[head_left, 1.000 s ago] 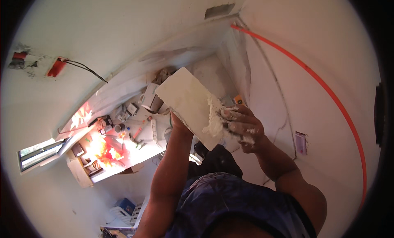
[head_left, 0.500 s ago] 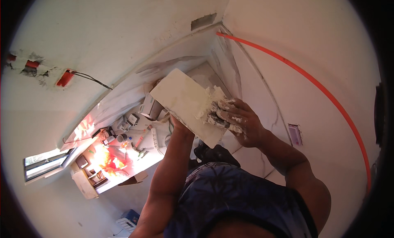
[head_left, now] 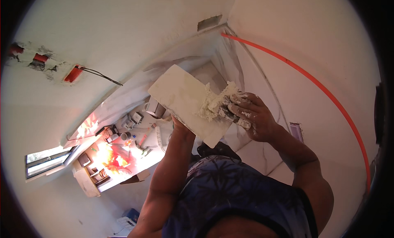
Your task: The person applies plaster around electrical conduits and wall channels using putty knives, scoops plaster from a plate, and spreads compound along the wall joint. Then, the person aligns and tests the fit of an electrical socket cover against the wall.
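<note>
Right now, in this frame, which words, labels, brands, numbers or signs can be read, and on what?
None can be read.
Pale board: no lettering visible.
Patterned top: leaf-like pattern, no lettering visible.
White strip and small items on the counter: any markings are too small or blurred to read.

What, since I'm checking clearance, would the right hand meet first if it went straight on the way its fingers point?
Likely the pale paste on the flat board, just left of the right hand; depth is unclear.
</note>
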Demonstrator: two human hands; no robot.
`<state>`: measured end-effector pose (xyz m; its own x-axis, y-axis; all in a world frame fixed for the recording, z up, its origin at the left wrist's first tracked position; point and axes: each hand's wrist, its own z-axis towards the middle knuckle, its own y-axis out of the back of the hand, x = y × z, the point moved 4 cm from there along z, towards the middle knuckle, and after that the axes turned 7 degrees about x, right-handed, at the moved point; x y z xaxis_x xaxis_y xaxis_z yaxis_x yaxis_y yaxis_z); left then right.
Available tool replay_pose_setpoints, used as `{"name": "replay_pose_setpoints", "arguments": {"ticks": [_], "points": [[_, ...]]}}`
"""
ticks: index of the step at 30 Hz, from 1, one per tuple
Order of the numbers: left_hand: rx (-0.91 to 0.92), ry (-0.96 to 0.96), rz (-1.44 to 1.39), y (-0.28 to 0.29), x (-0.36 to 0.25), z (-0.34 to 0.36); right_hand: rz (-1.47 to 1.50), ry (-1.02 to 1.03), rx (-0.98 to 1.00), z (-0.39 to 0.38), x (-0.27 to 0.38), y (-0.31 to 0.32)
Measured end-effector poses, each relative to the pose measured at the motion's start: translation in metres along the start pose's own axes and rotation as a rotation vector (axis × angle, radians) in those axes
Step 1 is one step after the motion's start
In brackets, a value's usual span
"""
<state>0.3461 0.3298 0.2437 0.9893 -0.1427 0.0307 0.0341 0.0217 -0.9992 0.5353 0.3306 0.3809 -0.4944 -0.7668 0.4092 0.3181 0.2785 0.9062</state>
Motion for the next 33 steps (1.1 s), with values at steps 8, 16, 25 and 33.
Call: {"name": "replay_pose_setpoints", "arguments": {"ticks": [8, 16, 25, 33], "points": [[0.057, 0.034, 0.071, -0.009, -0.02, 0.001, -0.159, 0.041, 0.019, 0.009, 0.007, 0.028], [0.093, 0.082, 0.134, -0.01, -0.042, 0.007, -0.018, -0.022, -0.086, 0.005, 0.0, 0.063], [0.126, 0.136, 0.164, -0.006, -0.044, 0.019, 1.737, -0.371, -0.195, 0.02, -0.075, 0.003], [0.105, 0.134, 0.152, 0.007, -0.03, 0.019, 2.039, -0.403, 0.132, 0.041, -0.047, -0.072]]}}
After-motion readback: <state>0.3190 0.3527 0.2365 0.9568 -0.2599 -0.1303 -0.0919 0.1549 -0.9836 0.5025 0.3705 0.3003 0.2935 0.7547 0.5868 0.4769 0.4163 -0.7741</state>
